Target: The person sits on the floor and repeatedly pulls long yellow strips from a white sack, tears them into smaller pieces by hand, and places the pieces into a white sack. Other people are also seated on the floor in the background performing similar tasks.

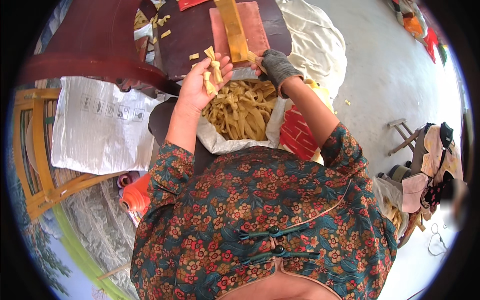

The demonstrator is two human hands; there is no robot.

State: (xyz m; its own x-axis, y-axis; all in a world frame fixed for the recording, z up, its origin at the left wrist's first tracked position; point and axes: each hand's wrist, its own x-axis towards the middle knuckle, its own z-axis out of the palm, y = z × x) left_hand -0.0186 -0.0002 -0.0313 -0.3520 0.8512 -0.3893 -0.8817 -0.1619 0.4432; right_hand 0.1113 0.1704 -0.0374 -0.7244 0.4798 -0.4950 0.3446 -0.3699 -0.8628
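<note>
Easy spill here lol
Left hand [194, 90] is loosely spread, knotted strips [216, 72] resting on it by the sack's [220, 146] far-left corner: tilting could drop them. Right hand [277, 66] pinches a strip [254, 59], far-right corner; weak grip might slip.

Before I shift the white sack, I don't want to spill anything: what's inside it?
Inside the white sack a heap of yellowish-brown strips shows, curled and overlapping. Only the upper layer is visible; it covers whatever lies deeper, so I can't tell what's underneath.
</note>
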